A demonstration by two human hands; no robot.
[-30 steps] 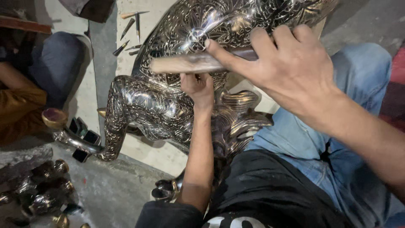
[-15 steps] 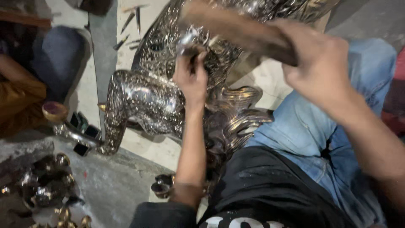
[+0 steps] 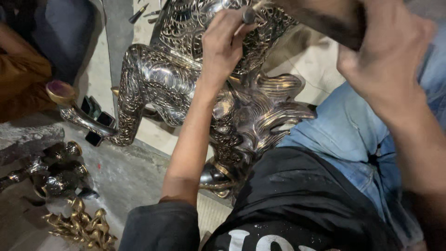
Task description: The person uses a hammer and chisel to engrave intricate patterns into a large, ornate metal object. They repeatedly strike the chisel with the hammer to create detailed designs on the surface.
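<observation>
The person sits on the floor with a large silver-coloured metal statue [image 3: 186,79] lying across the lap, its whole skin covered in fine chased patterns. The left hand [image 3: 222,44] rests on the upper body of the statue, its grip clenched around a thin metal punch [image 3: 247,16] whose blunt head pokes up beside the thumb; the tip is hidden behind the fingers. The right hand [image 3: 388,56] is raised at the top right, its grip closed around a dark wooden mallet [image 3: 325,18] that slants across the top edge above the punch. The mallet is blurred, and I cannot tell whether it touches the punch head.

The statue lies in the middle of the scene, its bent leg stretching to the left and its ornate, flame-like curls [image 3: 274,111] pressed against the blue jeans [image 3: 344,135] on the near right. A black shirt [image 3: 297,204] fills the near foreground.

On the grey floor [image 3: 125,176] at the near left lie dark metal fittings [image 3: 58,172] and a small heap of gold-coloured ornaments [image 3: 83,227]. A curved metal piece with a round purple-topped end [image 3: 60,91] lies just left of the statue's leg. At the far top a few thin tools [image 3: 139,13] lie on a pale mat. Another person in brown cloth [image 3: 21,83] sits at the far left.
</observation>
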